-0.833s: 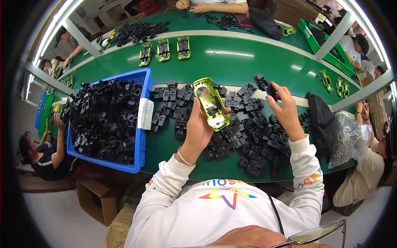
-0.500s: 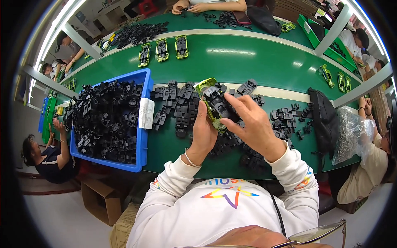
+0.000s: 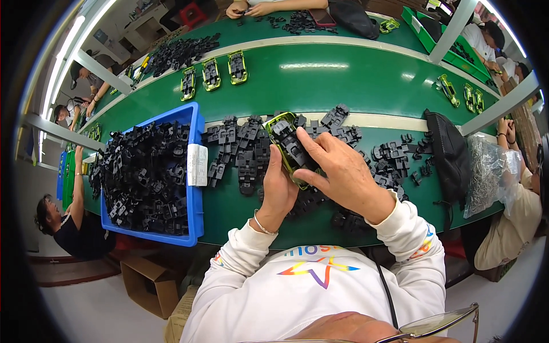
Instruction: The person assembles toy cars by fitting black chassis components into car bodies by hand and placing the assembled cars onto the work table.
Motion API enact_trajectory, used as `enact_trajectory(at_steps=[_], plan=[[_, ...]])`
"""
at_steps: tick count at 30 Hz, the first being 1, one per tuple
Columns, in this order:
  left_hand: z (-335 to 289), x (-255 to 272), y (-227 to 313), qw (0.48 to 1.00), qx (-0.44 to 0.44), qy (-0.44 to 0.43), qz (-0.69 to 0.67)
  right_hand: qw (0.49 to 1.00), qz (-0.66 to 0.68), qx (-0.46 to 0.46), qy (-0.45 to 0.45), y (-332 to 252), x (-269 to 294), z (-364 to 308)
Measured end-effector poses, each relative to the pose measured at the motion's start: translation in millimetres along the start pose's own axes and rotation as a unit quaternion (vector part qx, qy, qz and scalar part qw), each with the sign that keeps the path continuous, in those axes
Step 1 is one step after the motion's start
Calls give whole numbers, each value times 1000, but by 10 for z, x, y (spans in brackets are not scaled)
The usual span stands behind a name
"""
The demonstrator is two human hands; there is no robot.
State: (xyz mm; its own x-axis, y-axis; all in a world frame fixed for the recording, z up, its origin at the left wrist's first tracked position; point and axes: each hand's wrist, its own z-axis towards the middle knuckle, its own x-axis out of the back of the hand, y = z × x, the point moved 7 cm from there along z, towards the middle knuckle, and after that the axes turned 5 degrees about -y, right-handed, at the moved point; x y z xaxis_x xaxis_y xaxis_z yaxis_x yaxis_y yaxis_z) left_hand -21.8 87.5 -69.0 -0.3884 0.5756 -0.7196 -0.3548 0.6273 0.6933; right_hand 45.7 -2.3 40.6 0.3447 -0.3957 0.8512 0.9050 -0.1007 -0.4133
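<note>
Above the front of the bench, my left hand [image 3: 278, 188] is closed around a shiny yellow-green toy car shell [image 3: 277, 127], which is tilted with its hollow side up. A black plastic chassis part [image 3: 293, 144] lies inside that shell. My right hand [image 3: 349, 174] bears on the chassis part from the right, index finger near its upper end and thumb near its lower end. The fingers of both hands partly hide the shell's lower end. Loose black plastic parts [image 3: 249, 157] are spread on the bench under and around my hands.
To the left stands a blue crate [image 3: 195, 211] heaped with black parts. Several filled shells [image 3: 211, 74] lie on the green conveyor belt [image 3: 320, 86]. A black pouch [image 3: 445, 154] and a clear bag of screws [image 3: 486, 183] are at right. Co-workers sit around the line.
The view has shifted slightly. My hands keep their hold on the shell, and my right fingers have barely moved on the black part. At left, a co-worker's raised arm has changed position.
</note>
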Motion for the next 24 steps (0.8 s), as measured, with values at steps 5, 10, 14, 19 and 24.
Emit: enact_trajectory(at_steps=[5,10,14,19,24], plan=[[24,5,-13,1000,-15,-3,18,991,112,-69,-37,89,-21,-7],[48,-74,-3,999,-26,-32,30,996,73,-43,-14,59,-25,0],[28,-59,-18,999,-16,-29,30,1000,2,-2,-7,13,-28,9],[72,-53,13,998,-27,-30,49,1000,-2,-4,-19,2,35,64],[39,-52,41,999,-11,-32,36,1000,16,-19,-11,3,13,59]])
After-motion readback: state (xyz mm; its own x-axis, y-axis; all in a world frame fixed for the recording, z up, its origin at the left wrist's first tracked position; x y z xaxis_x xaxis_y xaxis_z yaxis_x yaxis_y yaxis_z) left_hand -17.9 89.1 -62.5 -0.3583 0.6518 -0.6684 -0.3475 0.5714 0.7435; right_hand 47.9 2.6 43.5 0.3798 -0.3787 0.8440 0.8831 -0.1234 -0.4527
